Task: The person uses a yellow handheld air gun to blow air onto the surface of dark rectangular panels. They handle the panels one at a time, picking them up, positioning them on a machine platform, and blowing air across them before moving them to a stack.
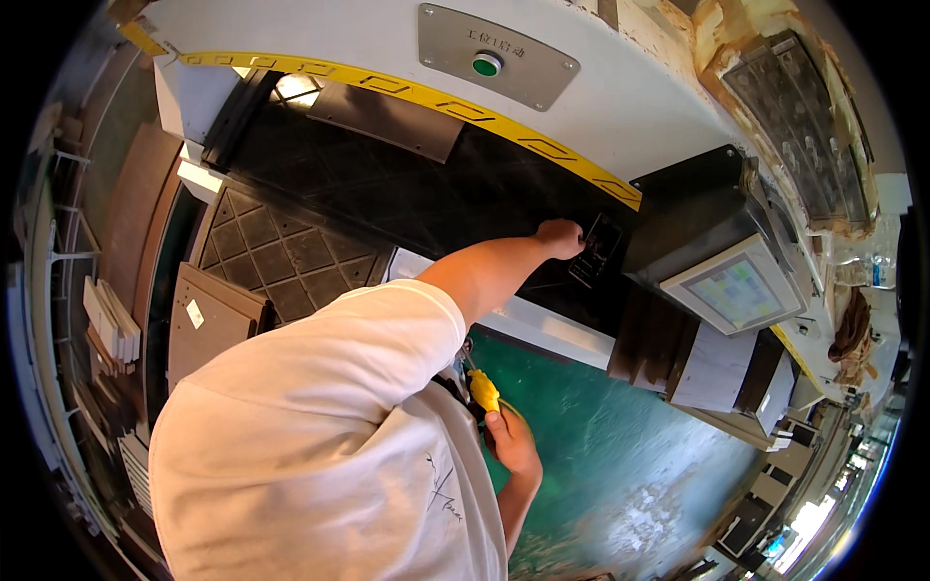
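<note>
Reaching over black bed (426, 198) beside green floor (601, 426), left fingers (574, 248) (grip unclear), right fingers (496, 426) around yellow-handled tool (483, 389).

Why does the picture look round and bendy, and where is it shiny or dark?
Head view: the fisheye lens bends the yellow strip and leaves black corners; head view: white glare on the green floor; head view: the black surface is dim.
</note>
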`<act>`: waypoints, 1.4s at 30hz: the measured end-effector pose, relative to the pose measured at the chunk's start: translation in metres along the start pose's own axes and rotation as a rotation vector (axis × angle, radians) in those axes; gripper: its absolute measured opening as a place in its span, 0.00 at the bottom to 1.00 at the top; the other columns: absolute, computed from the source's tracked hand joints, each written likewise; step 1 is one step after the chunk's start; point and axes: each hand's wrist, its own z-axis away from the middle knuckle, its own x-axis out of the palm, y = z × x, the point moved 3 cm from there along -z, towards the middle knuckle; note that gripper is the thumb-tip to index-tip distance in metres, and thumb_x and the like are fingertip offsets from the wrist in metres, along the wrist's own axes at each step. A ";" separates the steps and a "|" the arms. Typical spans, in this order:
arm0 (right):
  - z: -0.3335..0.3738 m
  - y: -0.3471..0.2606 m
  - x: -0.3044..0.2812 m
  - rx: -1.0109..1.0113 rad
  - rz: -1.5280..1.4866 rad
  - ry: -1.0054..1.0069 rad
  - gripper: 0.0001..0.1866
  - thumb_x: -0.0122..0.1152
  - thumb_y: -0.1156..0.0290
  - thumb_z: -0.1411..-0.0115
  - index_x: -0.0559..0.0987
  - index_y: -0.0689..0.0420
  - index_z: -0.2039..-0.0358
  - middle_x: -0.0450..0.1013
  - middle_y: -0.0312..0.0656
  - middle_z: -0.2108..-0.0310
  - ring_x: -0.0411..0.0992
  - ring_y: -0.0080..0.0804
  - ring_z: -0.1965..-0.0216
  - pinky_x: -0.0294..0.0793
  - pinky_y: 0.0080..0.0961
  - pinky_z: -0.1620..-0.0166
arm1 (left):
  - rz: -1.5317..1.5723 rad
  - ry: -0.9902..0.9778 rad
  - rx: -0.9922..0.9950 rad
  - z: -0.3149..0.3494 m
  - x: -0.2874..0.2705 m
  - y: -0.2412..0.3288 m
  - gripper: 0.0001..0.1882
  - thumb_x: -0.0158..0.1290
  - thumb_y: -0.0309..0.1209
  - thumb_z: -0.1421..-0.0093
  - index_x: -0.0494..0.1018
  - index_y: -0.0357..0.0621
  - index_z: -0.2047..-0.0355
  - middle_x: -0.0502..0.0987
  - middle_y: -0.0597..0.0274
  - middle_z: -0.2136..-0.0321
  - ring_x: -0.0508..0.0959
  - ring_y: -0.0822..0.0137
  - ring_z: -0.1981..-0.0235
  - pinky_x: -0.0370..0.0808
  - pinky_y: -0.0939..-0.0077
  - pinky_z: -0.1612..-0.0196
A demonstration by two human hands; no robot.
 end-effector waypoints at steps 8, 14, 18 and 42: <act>0.003 -0.004 0.002 -0.024 -0.001 -0.016 0.24 0.53 0.47 0.25 0.77 0.60 0.53 0.62 0.26 0.78 0.58 0.15 0.78 0.58 0.21 0.74 | -0.008 -0.044 0.028 -0.005 0.005 -0.006 0.15 0.59 0.46 0.42 0.84 0.53 0.59 0.86 0.56 0.59 0.84 0.52 0.52 0.79 0.53 0.50; 0.004 0.003 0.002 -0.015 0.000 -0.005 0.25 0.53 0.47 0.25 0.77 0.60 0.52 0.62 0.26 0.78 0.58 0.16 0.77 0.58 0.22 0.73 | -0.031 -0.033 0.049 -0.002 0.003 -0.002 0.17 0.65 0.49 0.45 0.83 0.54 0.62 0.85 0.58 0.62 0.84 0.52 0.56 0.79 0.55 0.53; 0.003 0.003 0.003 -0.034 -0.005 0.001 0.24 0.53 0.48 0.24 0.77 0.60 0.52 0.62 0.27 0.78 0.58 0.16 0.77 0.59 0.22 0.72 | -0.029 -0.077 0.007 0.003 -0.001 -0.002 0.18 0.66 0.48 0.48 0.84 0.55 0.60 0.86 0.59 0.59 0.84 0.54 0.52 0.76 0.54 0.48; 0.004 0.013 -0.004 -0.013 -0.025 0.018 0.26 0.53 0.45 0.25 0.77 0.60 0.52 0.64 0.27 0.78 0.60 0.16 0.79 0.60 0.21 0.74 | -0.051 0.128 -0.035 -0.003 0.008 0.004 0.23 0.52 0.54 0.35 0.85 0.50 0.63 0.85 0.52 0.62 0.84 0.47 0.56 0.79 0.49 0.53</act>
